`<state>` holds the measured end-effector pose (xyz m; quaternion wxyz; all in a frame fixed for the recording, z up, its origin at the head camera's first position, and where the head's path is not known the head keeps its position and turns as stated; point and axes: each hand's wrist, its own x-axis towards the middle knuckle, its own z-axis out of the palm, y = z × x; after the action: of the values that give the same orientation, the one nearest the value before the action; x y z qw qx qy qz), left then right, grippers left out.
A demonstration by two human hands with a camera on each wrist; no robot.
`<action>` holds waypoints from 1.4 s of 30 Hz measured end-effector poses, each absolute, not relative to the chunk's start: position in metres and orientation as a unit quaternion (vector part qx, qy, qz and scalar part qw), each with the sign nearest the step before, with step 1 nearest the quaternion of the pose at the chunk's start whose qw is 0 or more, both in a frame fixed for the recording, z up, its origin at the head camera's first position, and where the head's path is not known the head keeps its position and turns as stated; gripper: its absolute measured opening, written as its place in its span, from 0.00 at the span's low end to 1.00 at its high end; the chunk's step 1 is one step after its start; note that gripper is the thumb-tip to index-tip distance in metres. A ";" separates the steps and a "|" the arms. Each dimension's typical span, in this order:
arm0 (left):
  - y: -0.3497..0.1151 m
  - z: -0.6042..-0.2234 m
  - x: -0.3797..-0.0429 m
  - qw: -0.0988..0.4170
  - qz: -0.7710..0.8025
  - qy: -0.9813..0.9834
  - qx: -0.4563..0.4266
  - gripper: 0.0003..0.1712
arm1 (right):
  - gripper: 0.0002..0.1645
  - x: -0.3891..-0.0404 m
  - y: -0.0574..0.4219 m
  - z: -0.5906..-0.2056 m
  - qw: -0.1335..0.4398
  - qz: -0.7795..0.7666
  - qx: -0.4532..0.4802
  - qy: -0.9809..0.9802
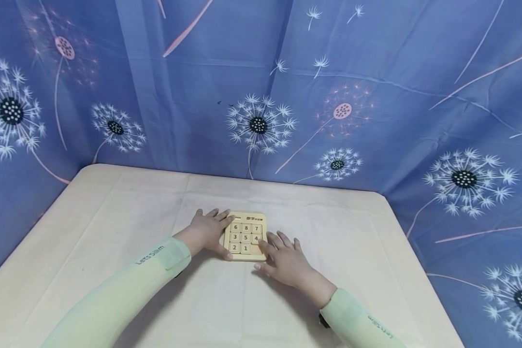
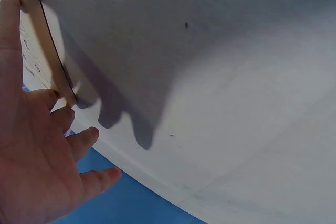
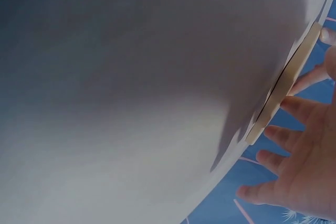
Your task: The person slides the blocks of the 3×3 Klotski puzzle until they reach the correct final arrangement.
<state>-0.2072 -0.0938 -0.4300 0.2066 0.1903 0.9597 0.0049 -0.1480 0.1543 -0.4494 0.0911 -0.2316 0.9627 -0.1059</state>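
A flat wooden number slide puzzle lies on the table between both hands. Its tiles read 6 8 7, 3 5 4 and 2 1 from far row to near row, with a gap at the near right. My left hand holds the puzzle's left side, thumb at the near corner and index finger near the far one; its other fingers spread away. From the right, my right hand reaches in with its index fingertip at the 4 tile. Its thumb is off the near right corner, and the remaining fingers are spread beside the board.
A pale cloth covers the table. Behind it and along the sides hangs a blue curtain with dandelion prints. Light green sleeves cover both forearms.
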 end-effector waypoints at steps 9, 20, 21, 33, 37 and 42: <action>-0.093 -0.430 -0.208 0.208 0.002 0.960 0.190 0.69 | 0.40 -0.151 0.155 -0.452 0.094 -0.103 -0.226 0.964; -0.094 -0.431 -0.208 0.204 -0.004 0.960 0.192 0.69 | 0.38 -0.155 0.160 -0.448 0.107 -0.100 -0.244 0.959; -0.094 -0.431 -0.208 0.203 -0.004 0.960 0.193 0.69 | 0.38 -0.155 0.161 -0.447 0.109 -0.099 -0.246 0.958; -0.094 -0.429 -0.208 0.197 -0.007 0.960 0.198 0.69 | 0.37 -0.154 0.166 -0.444 0.100 -0.082 -0.274 0.953; -0.094 -0.430 -0.208 0.197 -0.004 0.960 0.199 0.69 | 0.36 -0.152 0.166 -0.447 0.094 -0.077 -0.310 0.943; -0.095 -0.430 -0.208 0.196 -0.002 0.960 0.201 0.69 | 0.36 -0.151 0.164 -0.451 0.091 -0.069 -0.330 0.937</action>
<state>-0.2077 -0.0951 -0.4302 0.1959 0.2007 0.9599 -0.0021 -0.1514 0.1645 -0.4512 0.0911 -0.3297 0.9372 -0.0688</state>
